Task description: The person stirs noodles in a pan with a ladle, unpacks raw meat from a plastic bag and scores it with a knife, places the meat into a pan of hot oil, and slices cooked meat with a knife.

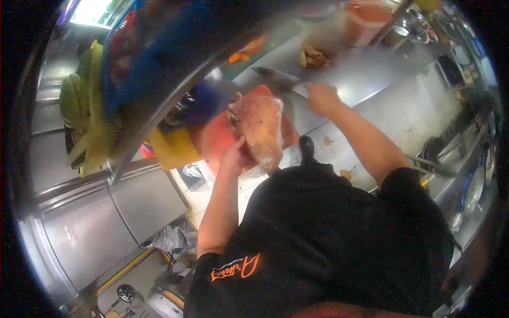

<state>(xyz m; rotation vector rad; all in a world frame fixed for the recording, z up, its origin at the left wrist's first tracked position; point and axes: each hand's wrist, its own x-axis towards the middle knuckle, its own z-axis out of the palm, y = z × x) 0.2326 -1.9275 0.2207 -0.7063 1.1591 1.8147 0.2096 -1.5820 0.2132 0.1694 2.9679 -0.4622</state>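
A large, pale pinkish-orange piece of meat [262,127] lies on a red cutting board [212,135] in front of my body. My left hand [233,155] is closed on its near left edge, with the thumb pressed along the side. Out to the right and farther off, my right hand [322,99] grips a knife [277,77] by its handle. The blade points left, past the far end of the meat and apart from it. Motion blurs the fingers of my right hand.
A steel counter [366,77] runs behind, bearing a brown chunk of food [314,57] and a red container [367,24]. Orange pieces [246,52] lie beyond the board. A metal shelf edge [159,114] crosses overhead at left, above steel cabinet doors [143,204].
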